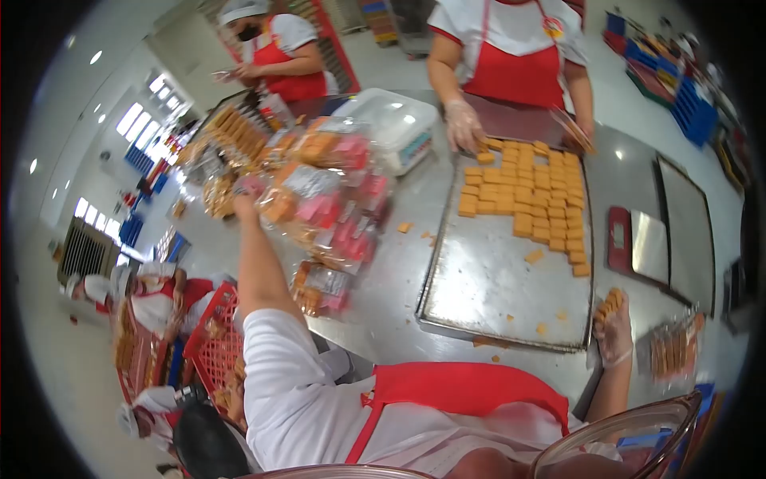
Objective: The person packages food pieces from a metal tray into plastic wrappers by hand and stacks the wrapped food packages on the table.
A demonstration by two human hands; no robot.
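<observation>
My right hand (614, 331), in a clear plastic glove, is closed around several small orange-brown baked pieces (611, 303) beside the tray's right edge. More such pieces (550, 191) stand in tight rows on the far part of the metal tray (471, 279). My left arm reaches far out to the left, and my left hand (249, 188) is at the edge of a pile of clear packs (307, 188) with pink-and-white labels. Blur hides its fingers. Another labelled pack (321, 286) lies nearer to me.
Opposite me, a co-worker's gloved hand (464, 126) touches the tray's far corner. A white plastic tub (391, 128) stands behind the packs. To the right are a red scale (634, 243), another tray (688, 231) and a filled bag (674, 351). A red crate (215, 339) is at left.
</observation>
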